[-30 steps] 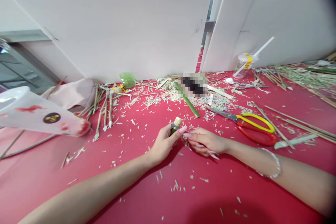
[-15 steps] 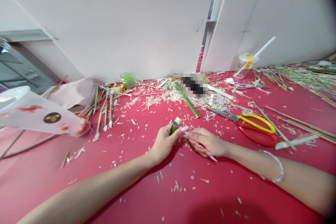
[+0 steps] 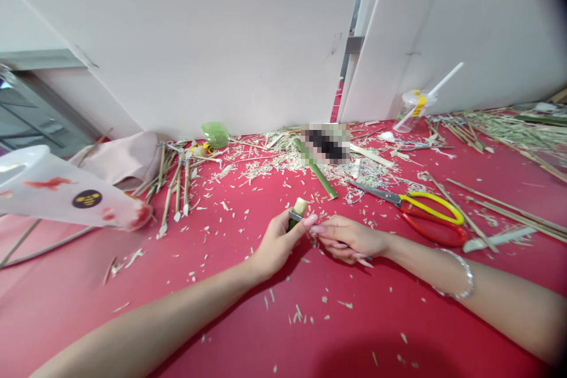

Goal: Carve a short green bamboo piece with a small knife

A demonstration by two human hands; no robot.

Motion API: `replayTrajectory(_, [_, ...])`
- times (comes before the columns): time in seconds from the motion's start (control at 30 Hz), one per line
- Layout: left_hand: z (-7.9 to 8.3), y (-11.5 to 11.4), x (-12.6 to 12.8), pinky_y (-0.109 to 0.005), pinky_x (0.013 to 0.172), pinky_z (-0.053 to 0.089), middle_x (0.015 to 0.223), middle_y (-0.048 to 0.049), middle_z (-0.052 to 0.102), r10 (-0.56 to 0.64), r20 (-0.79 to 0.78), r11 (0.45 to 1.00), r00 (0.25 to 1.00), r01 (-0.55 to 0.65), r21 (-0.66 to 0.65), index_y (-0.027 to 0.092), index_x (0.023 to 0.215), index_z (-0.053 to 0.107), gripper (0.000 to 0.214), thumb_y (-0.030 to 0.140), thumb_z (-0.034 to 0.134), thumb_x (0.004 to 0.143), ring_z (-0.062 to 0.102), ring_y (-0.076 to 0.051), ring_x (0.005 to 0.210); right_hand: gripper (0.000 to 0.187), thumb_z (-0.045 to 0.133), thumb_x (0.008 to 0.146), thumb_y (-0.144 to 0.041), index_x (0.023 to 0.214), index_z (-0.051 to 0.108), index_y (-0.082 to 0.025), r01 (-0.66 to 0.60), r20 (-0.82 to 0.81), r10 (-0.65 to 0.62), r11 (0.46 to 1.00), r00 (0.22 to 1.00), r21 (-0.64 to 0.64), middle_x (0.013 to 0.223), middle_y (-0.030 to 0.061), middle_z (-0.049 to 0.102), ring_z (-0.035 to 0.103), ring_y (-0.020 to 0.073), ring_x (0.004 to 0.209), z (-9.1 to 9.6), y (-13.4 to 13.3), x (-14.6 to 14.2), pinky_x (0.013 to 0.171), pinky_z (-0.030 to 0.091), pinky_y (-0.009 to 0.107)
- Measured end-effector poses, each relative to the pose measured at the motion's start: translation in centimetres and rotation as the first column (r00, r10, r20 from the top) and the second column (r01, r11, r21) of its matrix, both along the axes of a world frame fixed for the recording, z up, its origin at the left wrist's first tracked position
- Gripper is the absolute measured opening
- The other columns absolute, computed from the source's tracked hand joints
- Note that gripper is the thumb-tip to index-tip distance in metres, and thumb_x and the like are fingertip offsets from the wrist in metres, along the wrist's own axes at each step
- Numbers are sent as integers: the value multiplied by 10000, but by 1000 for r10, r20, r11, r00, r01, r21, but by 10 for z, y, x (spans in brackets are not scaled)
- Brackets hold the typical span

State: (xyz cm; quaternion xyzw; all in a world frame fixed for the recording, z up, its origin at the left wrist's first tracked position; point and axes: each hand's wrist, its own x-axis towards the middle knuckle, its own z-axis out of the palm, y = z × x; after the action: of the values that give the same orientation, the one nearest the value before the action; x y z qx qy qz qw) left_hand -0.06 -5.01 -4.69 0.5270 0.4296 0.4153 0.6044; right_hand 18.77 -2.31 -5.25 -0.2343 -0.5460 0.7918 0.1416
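My left hand is closed around a short green bamboo piece with a pale cut end, held upright just above the red table. A small metal blade edge shows against the piece at my thumb. My right hand lies right beside it, fingers curled and pinched toward the piece; what it grips is hidden. A silver bracelet circles my right wrist.
Yellow-and-red scissors lie right of my hands. A long green bamboo stick and a heap of shavings sit behind them. Trimmed sticks lie at left, by a white printed cone. A plastic cup with a straw stands against the white panels.
Almost nothing has moved. The bamboo piece tilted slightly and came back upright, and my right hand shifted a little against it.
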Motion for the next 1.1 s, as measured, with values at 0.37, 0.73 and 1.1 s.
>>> replayTrajectory(0.37, [0,2,0,-241,445,165,490,103,296,23,-18,999,1000,-24,-28,196,686,429,456,557,690,780,234,-56,442,506,514,902,-602,620,396,-199,125,36,-128,989,991,78,360,-112,360,288,44,272,-3,-6,-4,306,273,158])
replayTrajectory(0.73, [-5,4,-1,-234,449,161,476,108,302,58,-89,998,994,-57,11,190,693,437,455,575,656,797,254,-49,430,512,504,896,-621,623,389,-203,135,22,-137,989,990,57,358,-113,351,267,46,267,-1,-8,-5,301,251,167])
replayTrajectory(1.1, [-1,-2,-1,-240,445,181,470,96,338,-10,-35,1000,999,10,4,194,713,443,388,500,629,863,272,-59,418,495,505,934,-551,614,372,-197,-14,-4,14,1000,1000,11,365,-118,342,260,34,258,3,-1,0,315,278,154])
